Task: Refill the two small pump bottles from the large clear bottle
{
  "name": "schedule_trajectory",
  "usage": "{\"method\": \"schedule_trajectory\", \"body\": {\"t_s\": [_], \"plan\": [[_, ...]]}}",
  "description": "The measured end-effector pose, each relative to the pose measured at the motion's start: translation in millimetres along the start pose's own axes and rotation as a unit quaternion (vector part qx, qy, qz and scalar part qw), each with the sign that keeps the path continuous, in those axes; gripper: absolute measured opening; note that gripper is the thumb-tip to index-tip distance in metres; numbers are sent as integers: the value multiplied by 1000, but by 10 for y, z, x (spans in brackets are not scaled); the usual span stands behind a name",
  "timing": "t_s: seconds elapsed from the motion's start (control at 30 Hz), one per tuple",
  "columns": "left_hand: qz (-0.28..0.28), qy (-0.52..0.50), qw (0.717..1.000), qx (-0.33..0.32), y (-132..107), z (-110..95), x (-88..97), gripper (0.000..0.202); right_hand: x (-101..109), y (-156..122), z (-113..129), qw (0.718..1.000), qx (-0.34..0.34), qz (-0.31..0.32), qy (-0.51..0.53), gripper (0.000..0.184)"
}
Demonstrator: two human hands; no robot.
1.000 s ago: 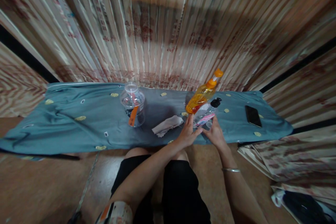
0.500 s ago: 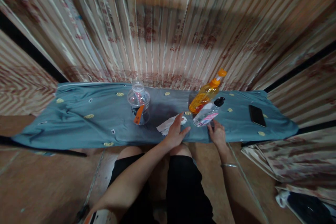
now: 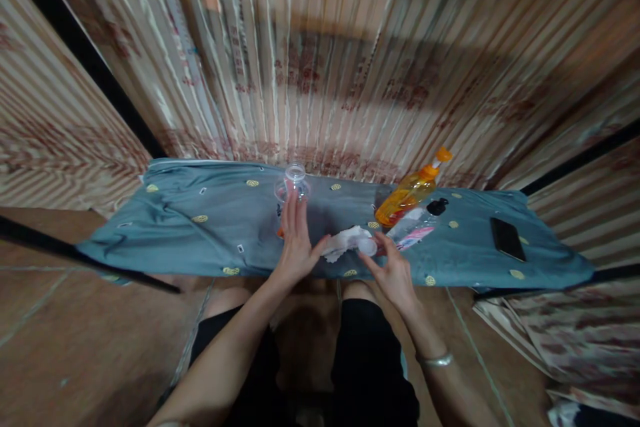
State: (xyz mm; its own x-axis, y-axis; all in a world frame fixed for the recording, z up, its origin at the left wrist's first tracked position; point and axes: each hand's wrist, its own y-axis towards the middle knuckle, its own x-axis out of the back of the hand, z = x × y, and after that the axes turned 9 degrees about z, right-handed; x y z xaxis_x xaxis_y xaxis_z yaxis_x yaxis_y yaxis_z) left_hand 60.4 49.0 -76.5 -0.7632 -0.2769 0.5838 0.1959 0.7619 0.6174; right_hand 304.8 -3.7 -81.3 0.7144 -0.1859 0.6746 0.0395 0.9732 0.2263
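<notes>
A clear plastic bottle (image 3: 295, 173) stands uncapped on the cloth, its lower part mostly hidden behind my left hand (image 3: 296, 240). The fingers of that hand are stretched out flat in front of the bottle, thumb apart; I cannot tell whether they touch it. Between the thumb and forefinger of my right hand (image 3: 395, 273) is a round white cap (image 3: 367, 246). A crumpled white tissue (image 3: 345, 243) lies between my hands, close to the cap. Just beyond my right hand, a clear pump bottle (image 3: 420, 227) with a black top and pink label leans beside an orange bottle (image 3: 407, 197).
The narrow bed-like surface is covered by a blue-green cloth (image 3: 175, 233) with yellow prints. A black phone (image 3: 507, 239) lies on its right side. Patterned curtains (image 3: 320, 80) hang behind, and black poles (image 3: 90, 67) frame the sides.
My left hand has moved left from the tissue to the clear bottle. My right hand has come left from beside the pump bottle and now holds the cap. The view has shifted slightly.
</notes>
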Motion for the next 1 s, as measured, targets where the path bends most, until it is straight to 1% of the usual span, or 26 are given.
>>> {"method": "schedule_trajectory", "body": {"t_s": [0.1, 0.17, 0.2, 0.27, 0.37, 0.43, 0.53, 0.63, 0.7, 0.9, 1.0], "plan": [[-80, -14, 995, 54, 65, 227, 97, 116, 8, 419, 467, 998, 50, 27, 25, 57], [-105, -47, 988, 103, 124, 357, 107, 128, 33, 701, 745, 994, 95, 52, 30, 51], [-108, -67, 983, 130, 156, 409, 100, 132, 46, 834, 872, 990, 123, 63, 22, 46], [-106, -108, 974, 171, 220, 484, 70, 134, 68, 1079, 1097, 981, 172, 87, -16, 37], [-89, -153, 967, 185, 291, 543, 8, 135, 89, 1385, 1344, 962, 227, 122, -86, 34], [-76, -173, 964, 189, 311, 566, -33, 132, 104, 1540, 1456, 946, 263, 148, -118, 36], [-64, -193, 963, 176, 308, 591, -84, 118, 145, 1698, 1578, 920, 306, 198, -144, 39], [-62, -200, 967, 144, 295, 601, -114, 106, 209, 1798, 1685, 894, 329, 253, -170, 36], [-62, -200, 968, 135, 294, 595, -122, 100, 257, 1857, 1752, 877, 337, 280, -197, 32], [-56, -195, 971, 126, 329, 516, -138, 92, 377, 2035, 1900, 827, 385, 329, -245, 35], [-54, -193, 972, 125, 349, 476, -152, 89, 402, 2093, 1928, 809, 394, 349, -260, 35]]}}
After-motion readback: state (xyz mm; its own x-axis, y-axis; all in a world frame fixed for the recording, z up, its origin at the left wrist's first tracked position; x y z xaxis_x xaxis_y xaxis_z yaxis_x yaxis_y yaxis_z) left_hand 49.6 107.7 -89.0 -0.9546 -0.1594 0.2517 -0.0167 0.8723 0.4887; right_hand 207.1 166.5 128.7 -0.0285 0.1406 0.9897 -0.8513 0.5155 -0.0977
